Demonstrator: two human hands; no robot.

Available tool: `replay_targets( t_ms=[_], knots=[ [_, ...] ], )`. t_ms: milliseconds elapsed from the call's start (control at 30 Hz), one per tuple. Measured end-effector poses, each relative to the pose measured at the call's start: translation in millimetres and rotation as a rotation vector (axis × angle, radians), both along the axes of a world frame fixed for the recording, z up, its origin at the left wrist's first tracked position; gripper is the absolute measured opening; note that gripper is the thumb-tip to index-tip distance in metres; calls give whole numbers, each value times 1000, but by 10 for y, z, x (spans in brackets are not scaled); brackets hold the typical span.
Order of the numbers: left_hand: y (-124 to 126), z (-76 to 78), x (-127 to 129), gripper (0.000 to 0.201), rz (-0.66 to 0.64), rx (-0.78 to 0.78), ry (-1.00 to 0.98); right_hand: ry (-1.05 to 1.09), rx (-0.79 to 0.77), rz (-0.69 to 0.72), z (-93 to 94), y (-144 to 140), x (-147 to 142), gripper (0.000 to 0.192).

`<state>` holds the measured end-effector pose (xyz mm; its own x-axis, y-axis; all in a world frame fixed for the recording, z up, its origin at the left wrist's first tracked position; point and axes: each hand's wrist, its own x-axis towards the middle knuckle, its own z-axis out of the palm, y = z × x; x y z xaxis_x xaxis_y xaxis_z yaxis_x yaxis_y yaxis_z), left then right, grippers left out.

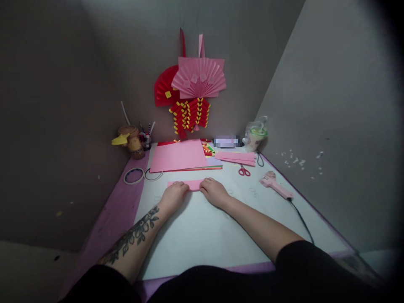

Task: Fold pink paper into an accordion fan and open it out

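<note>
A folded-looking pink paper strip (pixel 195 185) lies crosswise on the white sheet covering the table. My left hand (pixel 175 196) grips its lower edge left of the middle, fingers curled and pressed together. Close to the strip's right end, my right hand (pixel 214 192) holds the same edge, also with curled fingers. The fingertips of both hands are partly hidden. Just beyond the strip rests a stack topped by a large pink sheet (pixel 178 155), with red and green edges showing beneath it.
Tape rolls (pixel 134 176) lie at the left. On the right are red-handled scissors (pixel 244 171), cut pink strips (pixel 235 158) and a corded pink glue gun (pixel 276 186). Drink cups (pixel 135 144) stand at the back corners. Paper fans (pixel 199 79) hang on the wall.
</note>
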<state>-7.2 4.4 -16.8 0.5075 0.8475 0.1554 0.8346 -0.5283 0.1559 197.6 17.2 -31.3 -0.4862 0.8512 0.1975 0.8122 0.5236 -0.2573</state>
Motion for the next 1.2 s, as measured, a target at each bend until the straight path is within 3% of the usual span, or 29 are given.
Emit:
replay_targets(
  t_ms=[200, 400, 600, 733, 900, 1033, 1200],
  knots=[
    [101, 81, -302, 20, 77, -162, 70, -72, -122, -63, 84, 50, 157, 11],
    [111, 154, -468, 21, 38, -214, 48, -47, -166, -78, 115, 70, 342, 8],
    [-6, 126, -251, 20, 97, -73, 177, -100, -45, -55, 132, -35, 214, 11],
    [-28, 37, -32, 19, 9, -4, 111, -77, -22, 13, 90, -32, 52, 11],
    [-1, -27, 92, 20, -12, 4, 6, 20, -12, 70, 15, 14, -59, 9],
    [34, -33, 97, 24, 2, -9, 9, 21, -3, 34, 1, 23, -60, 14],
    [72, 9, 17, 25, 109, -76, 47, 12, -61, -82, 37, 40, 39, 15]
  ],
)
